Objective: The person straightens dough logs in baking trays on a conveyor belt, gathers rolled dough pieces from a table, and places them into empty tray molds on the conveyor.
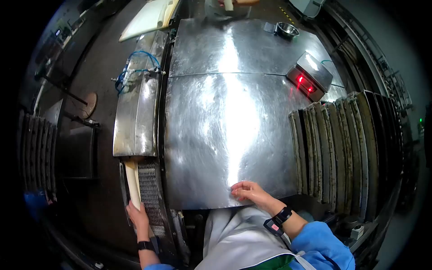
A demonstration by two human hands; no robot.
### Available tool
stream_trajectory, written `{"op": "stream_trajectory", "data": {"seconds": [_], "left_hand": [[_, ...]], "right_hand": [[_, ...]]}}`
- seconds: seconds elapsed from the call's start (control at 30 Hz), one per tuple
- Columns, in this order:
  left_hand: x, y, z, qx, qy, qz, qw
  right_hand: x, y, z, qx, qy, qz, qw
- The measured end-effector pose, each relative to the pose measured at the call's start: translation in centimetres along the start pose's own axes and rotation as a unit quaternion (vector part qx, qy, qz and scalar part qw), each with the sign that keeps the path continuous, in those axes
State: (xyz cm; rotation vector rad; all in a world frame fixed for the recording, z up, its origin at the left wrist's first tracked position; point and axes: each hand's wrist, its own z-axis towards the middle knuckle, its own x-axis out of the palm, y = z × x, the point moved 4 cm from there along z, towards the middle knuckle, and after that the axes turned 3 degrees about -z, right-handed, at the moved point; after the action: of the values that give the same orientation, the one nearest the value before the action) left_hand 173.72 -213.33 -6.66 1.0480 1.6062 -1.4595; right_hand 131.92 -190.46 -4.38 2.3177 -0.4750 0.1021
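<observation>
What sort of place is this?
Probably a bakery or similar food workshop: I see a long, pale, doughy-looking roll, a broad, shiny steel table and a bank of worn, flat, tray-like metal pieces.

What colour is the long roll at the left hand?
The long roll is pale cream; the head view shows it best.

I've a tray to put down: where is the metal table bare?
Widest patch: the table's near half, between the metal cover and the upright trays, beyond the right hand. The far half is bare left of the scale and bowl. Crowded: the right edge.
</observation>
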Motion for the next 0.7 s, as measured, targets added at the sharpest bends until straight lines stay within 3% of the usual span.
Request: {"op": "stream_trajectory", "data": {"seconds": [0.13,0.2,0.23,0.3,0.37,0.43,0.47,0.53,0.57,0.63,0.7], "left_hand": [[-0.7,3.8,0.1,0.027,0.002,-0.025,0.999],[-2.3,0.9,-1.2,-0.140,0.119,-0.213,0.960],[-3.2,-1.3,-1.4,-0.136,0.117,-0.217,0.960],[-4.3,-6.6,-2.1,-0.130,0.249,-0.186,0.942],[-6.1,-13.4,-3.2,-0.011,0.312,-0.160,0.937],[-6.6,-17.8,-4.0,0.061,0.398,-0.075,0.912],[-7.4,-21.4,-4.9,0.129,0.431,-0.066,0.891],[-7.8,-26.7,-6.6,0.239,0.514,-0.023,0.824],[-7.3,-27.9,-7.1,0.312,0.524,-0.013,0.792],[-6.5,-30.4,-7.3,0.335,0.524,-0.020,0.783],[-3.2,-29.7,-6.2,0.413,0.369,-0.016,0.832]], "right_hand": [[1.3,-0.9,1.6,-0.011,0.012,0.012,1.000],[2.1,-0.3,2.1,-0.015,0.027,-0.006,0.999],[2.4,0.1,2.4,-0.020,0.025,-0.008,0.999],[3.6,0.7,3.4,-0.092,0.060,-0.077,0.991],[4.6,1.8,4.2,-0.121,0.066,-0.134,0.981],[7.0,5.1,2.1,-0.251,0.059,-0.271,0.927],[8.1,6.0,1.6,-0.252,0.060,-0.271,0.927],[9.3,8.9,-0.4,-0.459,-0.083,-0.373,0.802],[9.2,9.4,-0.8,-0.497,-0.097,-0.404,0.762],[7.1,6.9,1.0,-0.475,-0.104,-0.469,0.737],[3.5,5.6,1.3,-0.287,-0.051,-0.530,0.796]]}}
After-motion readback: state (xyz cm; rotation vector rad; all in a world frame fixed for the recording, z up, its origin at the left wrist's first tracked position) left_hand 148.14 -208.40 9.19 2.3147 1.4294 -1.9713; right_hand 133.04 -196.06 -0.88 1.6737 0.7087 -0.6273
